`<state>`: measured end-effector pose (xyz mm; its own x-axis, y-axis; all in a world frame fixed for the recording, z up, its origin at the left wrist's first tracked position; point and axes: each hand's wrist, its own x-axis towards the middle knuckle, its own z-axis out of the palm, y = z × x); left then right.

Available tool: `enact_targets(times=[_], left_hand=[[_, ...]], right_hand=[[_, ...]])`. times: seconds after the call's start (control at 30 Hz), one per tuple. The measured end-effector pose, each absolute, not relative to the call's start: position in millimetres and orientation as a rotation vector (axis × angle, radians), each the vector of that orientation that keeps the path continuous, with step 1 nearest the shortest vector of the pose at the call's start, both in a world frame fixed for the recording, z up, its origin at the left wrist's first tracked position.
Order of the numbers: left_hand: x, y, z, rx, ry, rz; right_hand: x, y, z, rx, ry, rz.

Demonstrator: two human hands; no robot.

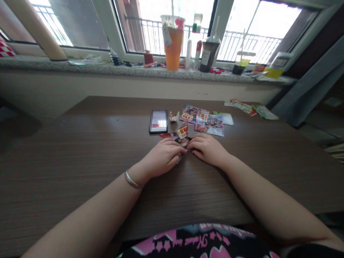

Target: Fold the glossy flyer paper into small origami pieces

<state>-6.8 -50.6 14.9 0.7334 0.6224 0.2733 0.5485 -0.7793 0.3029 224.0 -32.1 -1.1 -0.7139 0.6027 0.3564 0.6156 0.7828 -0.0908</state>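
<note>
A colorful printed paper leaflet [183, 133], with a yellow price patch and partly folded, lies on the table between my hands. My left hand [167, 153], with a silver bangle at the wrist, has its fingers bent over the leaflet's left and near part. From the other side, the curled fingers of my right hand [205, 147] grip its right edge. Both hands rest low on the tabletop, and the fingers hide much of the paper. Just beyond is a small folded paper piece [174, 116]. Similar leaflets [211, 125] overlap to the right of it.
A dark-framed phone [158, 122] lies left of the papers on the wooden table [80, 154]. Green and red packets [244, 107] lie at the back right. The stone windowsill [134, 71] bears an orange drink cup [173, 48], a dark cup [209, 55] and several bottles.
</note>
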Motion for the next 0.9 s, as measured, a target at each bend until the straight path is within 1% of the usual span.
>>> enact_targets(times=[0.23, 0.4, 0.6, 0.7, 0.9], left_hand=[[-6, -50, 5, 2.877, 0.953, 0.457], [-3, -50, 1, 2.919, 0.937, 0.432], [0, -53, 2, 2.942, 0.881, 0.471], [0, -52, -2, 2.94, 0.826, 0.521], [-2, -50, -7, 2.929, 0.826, 0.503]], right_hand=[[221, -29, -8, -1.003, -2.566, -0.18], [223, -26, -7, -1.09, -2.544, -0.181], [220, -25, -6, -1.153, -2.523, -0.09], [219, -22, -11, -1.127, -2.482, -0.023], [221, -14, -23, -1.041, -2.396, 0.141]])
